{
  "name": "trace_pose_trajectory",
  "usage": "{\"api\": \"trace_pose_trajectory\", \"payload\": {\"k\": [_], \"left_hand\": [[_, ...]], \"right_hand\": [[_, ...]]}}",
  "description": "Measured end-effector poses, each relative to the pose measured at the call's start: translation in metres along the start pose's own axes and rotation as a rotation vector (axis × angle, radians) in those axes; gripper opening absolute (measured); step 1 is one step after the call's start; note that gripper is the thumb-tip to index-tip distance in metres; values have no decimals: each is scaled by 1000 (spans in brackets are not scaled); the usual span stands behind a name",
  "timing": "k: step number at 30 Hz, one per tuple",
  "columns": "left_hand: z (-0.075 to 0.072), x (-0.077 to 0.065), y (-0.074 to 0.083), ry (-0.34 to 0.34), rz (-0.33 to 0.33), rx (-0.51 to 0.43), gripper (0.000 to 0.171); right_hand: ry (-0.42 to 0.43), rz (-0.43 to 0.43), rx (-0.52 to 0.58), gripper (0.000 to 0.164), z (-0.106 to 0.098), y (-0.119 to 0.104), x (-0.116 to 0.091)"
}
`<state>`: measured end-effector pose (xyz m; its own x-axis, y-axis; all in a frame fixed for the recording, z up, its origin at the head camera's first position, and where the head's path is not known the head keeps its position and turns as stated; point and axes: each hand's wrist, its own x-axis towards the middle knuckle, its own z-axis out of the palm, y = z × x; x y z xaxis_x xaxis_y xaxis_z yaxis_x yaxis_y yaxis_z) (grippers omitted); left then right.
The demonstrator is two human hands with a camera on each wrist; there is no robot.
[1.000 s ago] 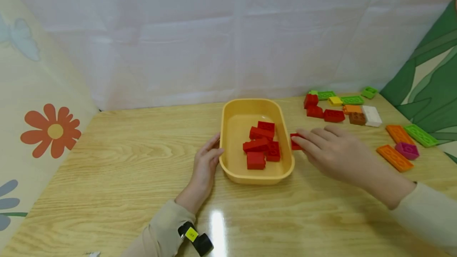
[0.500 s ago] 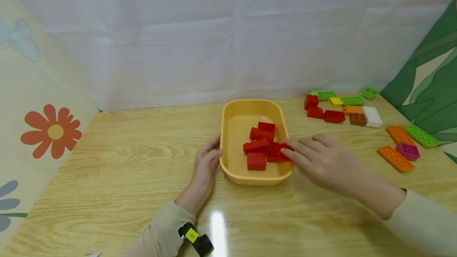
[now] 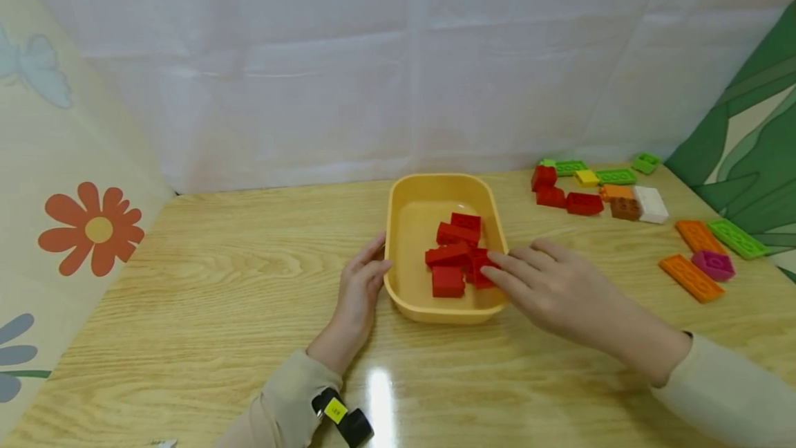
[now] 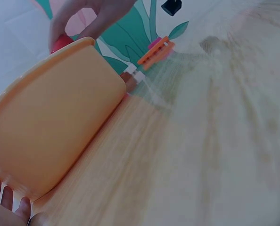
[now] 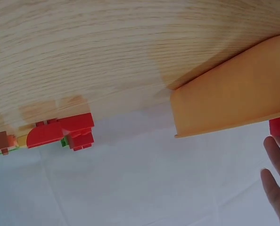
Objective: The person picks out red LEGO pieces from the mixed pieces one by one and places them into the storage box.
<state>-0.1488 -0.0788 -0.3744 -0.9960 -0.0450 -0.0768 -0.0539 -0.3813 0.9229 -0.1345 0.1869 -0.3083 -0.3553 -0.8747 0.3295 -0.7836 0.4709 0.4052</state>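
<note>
Red brick sits inside the yellow tray, at its near right corner, just inside the right wall; cannot tell whether it rests on the tray floor or on a neighbour. Right hand reaches over the right rim, its grip pinching this brick between thumb and fingers, as the left wrist view also shows. Other red bricks lie close together in the tray's right half, some touching. Left hand rests against the outside of the left wall, its grip relaxed, fingertips touching the wall and the thumb at the rim. Tray stands on the wood-grain bench. Beyond its right side, at the back, a cluster: three red blocks, green plates, a yellow piece, an orange one, a brown one and a white one. Nearer, far right: two orange plates, a magenta piece between them, and a long green plate. White cloth hangs behind the bench; a flower-painted panel stands at left.
</note>
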Motion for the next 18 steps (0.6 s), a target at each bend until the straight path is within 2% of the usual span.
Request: {"api": "trace_pose_trajectory", "payload": {"k": [1,5,7,11,14,18], "left_hand": [[0,0,0,0,0,2,54],[-1,0,0,1,2,10,54],[-1,-1,1,3,1,12,54],[-1,-1,0,5,1,11,54],[-1,0,-1,6,0,8,54],[-1,-1,0,9,0,13,54]], "right_hand": [[-7,5,0,30,0,0,0],[-33,13,9,50,-1,0,1],[-56,12,21,52,-2,0,1],[-139,42,84,50,-2,0,2],[-211,104,146,46,-1,-2,4],[-228,168,198,42,1,-4,5]]}}
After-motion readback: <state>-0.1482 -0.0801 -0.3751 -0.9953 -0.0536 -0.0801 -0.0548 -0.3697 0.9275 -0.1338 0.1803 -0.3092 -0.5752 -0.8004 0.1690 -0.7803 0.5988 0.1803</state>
